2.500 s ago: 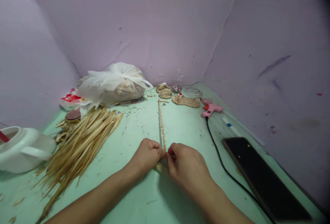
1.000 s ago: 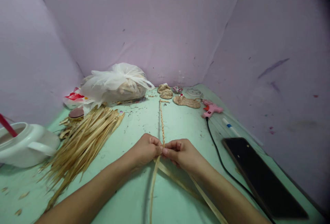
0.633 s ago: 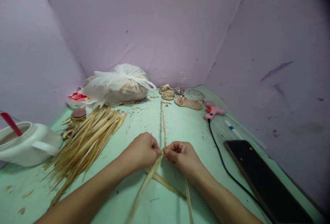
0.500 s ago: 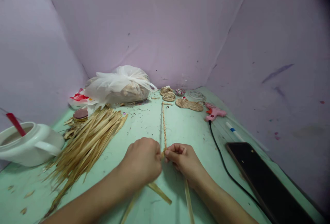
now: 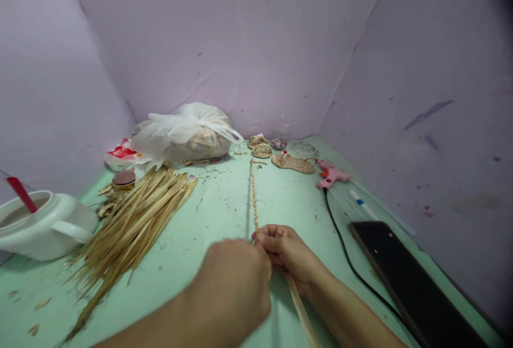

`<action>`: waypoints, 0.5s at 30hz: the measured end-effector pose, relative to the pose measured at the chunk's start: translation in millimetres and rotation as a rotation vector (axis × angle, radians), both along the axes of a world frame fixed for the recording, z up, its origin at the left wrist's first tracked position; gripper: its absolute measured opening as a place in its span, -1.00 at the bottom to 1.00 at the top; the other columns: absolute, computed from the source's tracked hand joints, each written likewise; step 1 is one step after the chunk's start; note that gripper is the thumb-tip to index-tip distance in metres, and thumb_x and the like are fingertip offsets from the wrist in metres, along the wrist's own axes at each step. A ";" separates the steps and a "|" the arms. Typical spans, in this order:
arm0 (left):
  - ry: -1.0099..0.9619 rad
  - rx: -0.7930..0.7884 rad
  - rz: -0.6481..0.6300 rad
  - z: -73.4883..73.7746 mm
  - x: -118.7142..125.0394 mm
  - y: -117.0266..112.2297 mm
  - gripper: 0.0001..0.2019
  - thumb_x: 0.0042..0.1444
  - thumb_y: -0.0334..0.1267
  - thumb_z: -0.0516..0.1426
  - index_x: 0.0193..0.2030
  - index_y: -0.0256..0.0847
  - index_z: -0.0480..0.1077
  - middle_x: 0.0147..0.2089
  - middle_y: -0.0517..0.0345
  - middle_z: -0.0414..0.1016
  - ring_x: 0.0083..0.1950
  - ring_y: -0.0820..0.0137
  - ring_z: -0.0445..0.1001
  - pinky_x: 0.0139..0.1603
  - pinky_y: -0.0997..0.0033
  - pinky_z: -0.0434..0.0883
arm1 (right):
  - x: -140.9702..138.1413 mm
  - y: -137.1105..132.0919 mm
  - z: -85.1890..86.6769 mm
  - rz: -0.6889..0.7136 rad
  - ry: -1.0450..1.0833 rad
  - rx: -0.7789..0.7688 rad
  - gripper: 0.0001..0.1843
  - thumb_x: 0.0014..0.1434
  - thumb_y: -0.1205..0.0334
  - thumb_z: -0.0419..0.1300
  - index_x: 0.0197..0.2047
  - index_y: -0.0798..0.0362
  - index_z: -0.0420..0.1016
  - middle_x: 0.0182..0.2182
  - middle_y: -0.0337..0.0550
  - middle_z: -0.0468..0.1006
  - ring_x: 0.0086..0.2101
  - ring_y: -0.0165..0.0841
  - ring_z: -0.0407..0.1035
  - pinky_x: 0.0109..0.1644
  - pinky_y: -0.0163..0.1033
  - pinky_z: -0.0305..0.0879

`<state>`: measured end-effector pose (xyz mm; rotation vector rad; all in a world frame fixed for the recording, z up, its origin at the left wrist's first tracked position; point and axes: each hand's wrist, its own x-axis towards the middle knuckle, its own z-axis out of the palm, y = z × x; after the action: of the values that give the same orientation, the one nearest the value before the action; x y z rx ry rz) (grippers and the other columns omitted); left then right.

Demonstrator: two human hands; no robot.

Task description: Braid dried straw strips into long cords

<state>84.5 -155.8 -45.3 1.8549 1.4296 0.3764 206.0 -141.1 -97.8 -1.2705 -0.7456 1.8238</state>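
Note:
A thin braided straw cord (image 5: 253, 190) runs straight down the middle of the green table (image 5: 224, 198) towards me. My right hand (image 5: 286, 252) pinches the near end of the braid, fingers curled, and a flat loose straw strip (image 5: 301, 310) trails out from under it towards me. My left hand (image 5: 236, 289) is a closed fist raised close to the camera, just left of the right hand. It is blurred and hides whatever it holds.
A pile of straw strips (image 5: 128, 225) lies at left, beside a white pot (image 5: 44, 225) with a red stick. A tied plastic bag (image 5: 184, 133), small woven pieces (image 5: 292, 162), a pink glue gun (image 5: 331, 175) with a black cord, a pen (image 5: 360, 202) and a dark tablet (image 5: 404, 273) sit behind and right.
My left hand has pulled back from the braid's end towards me and risen close to the camera. The loose strips below the hands have shifted. My right hand stays pinching the braid.

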 end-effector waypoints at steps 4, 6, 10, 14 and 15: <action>-0.141 -0.073 0.141 2.9 -13.2 32.9 -0.83 -0.06 -0.18 0.02 -0.45 -0.23 0.33 -0.54 0.13 0.32 -0.50 0.41 0.29 -0.47 0.44 0.14 | 1.7 1.8 2.6 0.072 -0.005 0.018 -0.86 -0.16 0.29 0.18 -0.61 0.15 0.28 -0.83 -0.43 0.10 -0.78 -0.65 -0.20 -0.68 -0.40 -0.41; -0.348 -0.383 0.174 -7.9 -9.6 39.1 -0.78 -0.07 -0.18 0.04 -0.28 -0.23 0.27 -0.55 0.19 0.32 -0.56 0.46 0.28 -0.51 0.47 0.18 | 1.6 2.1 3.3 0.101 0.000 0.042 -0.84 -0.15 0.28 0.16 -0.63 0.15 0.28 -0.83 -0.41 0.13 -0.78 -0.65 -0.18 -0.69 -0.40 -0.40; -0.551 -0.668 0.137 -26.1 -0.1 36.2 -0.71 -0.10 -0.04 0.07 -0.41 -0.26 0.23 -0.63 0.32 0.20 -0.72 0.65 0.01 -0.70 0.59 0.02 | 4.5 3.9 5.6 0.169 -0.019 0.078 -0.84 -0.16 0.27 0.17 -0.63 0.16 0.30 -0.82 -0.38 0.18 -0.78 -0.65 -0.16 -0.69 -0.41 -0.37; -0.433 -0.630 -0.010 -27.5 -5.4 38.2 -0.71 -0.14 -0.04 0.09 -0.51 -0.28 0.26 -0.65 0.30 0.20 -0.74 0.68 -0.07 -0.76 0.60 -0.18 | 12.1 8.6 7.3 0.211 -0.176 0.140 -0.89 -0.18 0.30 0.17 -0.58 0.17 0.31 -0.72 -0.30 0.34 -0.75 -0.65 -0.12 -0.69 -0.43 -0.29; -0.425 -0.620 -0.045 -27.7 -7.1 39.7 -0.75 -0.14 -0.10 0.09 -0.50 -0.28 0.28 -0.65 0.30 0.20 -0.74 0.67 -0.05 -0.76 0.59 -0.17 | 13.9 9.7 6.6 0.218 -0.222 0.174 -0.91 -0.18 0.32 0.16 -0.57 0.16 0.31 -0.69 -0.28 0.37 -0.74 -0.64 -0.07 -0.68 -0.44 -0.23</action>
<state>77.4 -116.1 -73.0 1.2130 1.0527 0.2455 219.9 -131.3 -91.2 -1.3317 -1.1789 1.7571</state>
